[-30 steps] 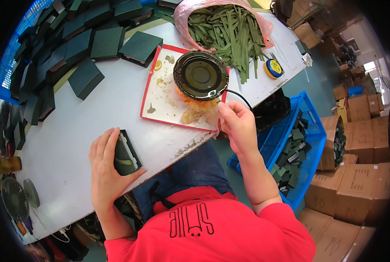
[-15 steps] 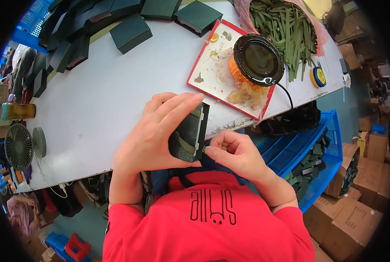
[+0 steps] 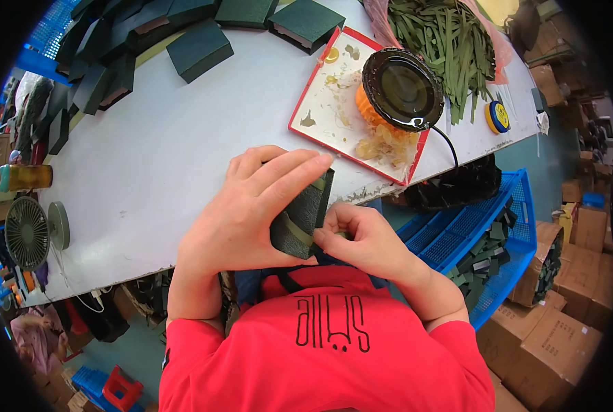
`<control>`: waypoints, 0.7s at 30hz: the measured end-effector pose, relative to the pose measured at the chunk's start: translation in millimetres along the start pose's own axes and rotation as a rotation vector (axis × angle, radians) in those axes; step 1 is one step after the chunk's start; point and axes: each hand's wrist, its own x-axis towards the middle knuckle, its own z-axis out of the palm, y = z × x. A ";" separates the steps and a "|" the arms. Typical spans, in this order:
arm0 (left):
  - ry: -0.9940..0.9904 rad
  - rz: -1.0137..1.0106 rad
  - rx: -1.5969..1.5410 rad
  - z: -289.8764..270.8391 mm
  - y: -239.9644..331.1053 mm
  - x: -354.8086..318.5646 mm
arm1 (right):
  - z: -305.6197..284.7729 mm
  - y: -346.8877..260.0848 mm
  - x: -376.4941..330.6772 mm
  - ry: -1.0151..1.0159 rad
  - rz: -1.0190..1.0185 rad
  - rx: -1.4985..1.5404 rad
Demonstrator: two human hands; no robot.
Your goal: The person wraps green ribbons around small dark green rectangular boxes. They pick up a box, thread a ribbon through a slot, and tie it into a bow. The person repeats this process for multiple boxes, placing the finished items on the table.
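My left hand (image 3: 241,206) spans a small dark green box (image 3: 298,214), fingers over its far end and thumb along its near end, holding it tilted above the table's front edge. An olive-green ribbon (image 3: 294,229) crosses the textured face of the box towards its right edge. At that edge my right hand (image 3: 368,240) is closed in a pinch, fingertips against the box. A bit of the olive ribbon shows between its curled fingers; the rest is hidden.
A black-rimmed melting pot (image 3: 402,89) stands on a stained, red-edged tray (image 3: 320,123), its cord hanging over the edge. Behind it lies a bag of green ribbon strips (image 3: 440,55). Several green boxes (image 3: 200,51) are at the far left; a fan (image 3: 28,232) and a blue crate (image 3: 519,240) flank the table.
The box has turned so its white-lined open side no longer shows and more of its textured face does. My right hand has moved slightly left, up against the box's edge.
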 end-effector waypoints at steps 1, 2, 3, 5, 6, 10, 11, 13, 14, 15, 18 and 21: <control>-0.009 0.005 0.025 -0.5 1.8 1.0 | -1.1 1.3 1.5 -0.021 0.000 -0.033; -0.020 0.016 0.048 0.8 3.1 3.3 | -3.4 5.4 3.5 -0.037 0.000 -0.064; -0.030 0.027 0.070 2.5 4.0 5.3 | -5.3 7.6 5.0 -0.052 0.000 -0.096; -0.018 0.049 0.141 6.1 5.8 6.3 | -6.7 -1.9 5.1 -0.085 0.086 -0.050; -0.011 0.057 0.179 7.0 6.4 5.9 | -7.2 -5.7 5.2 -0.105 0.128 -0.028; 0.058 -0.012 0.078 10.6 1.7 2.3 | -12.0 -7.0 5.2 -0.156 0.098 0.083; 0.086 -0.029 0.041 12.0 -1.2 0.4 | -15.7 -6.4 3.9 -0.178 0.078 0.163; 0.105 -0.055 -0.007 10.7 -4.1 -1.2 | -26.7 2.6 0.3 -0.217 -0.024 0.267; 0.094 -0.065 -0.020 9.4 -4.4 -1.5 | -24.6 5.3 -0.3 -0.137 -0.037 0.292; 0.084 -0.075 -0.034 8.2 -4.6 -1.7 | -21.5 7.1 -1.1 -0.058 -0.049 0.315; 0.076 -0.094 -0.040 6.5 -3.9 -2.4 | -18.6 11.4 0.3 0.299 -0.378 -0.083; 0.133 -0.126 -0.059 4.7 -3.9 -3.9 | -16.7 16.1 -10.8 0.598 -0.771 -0.408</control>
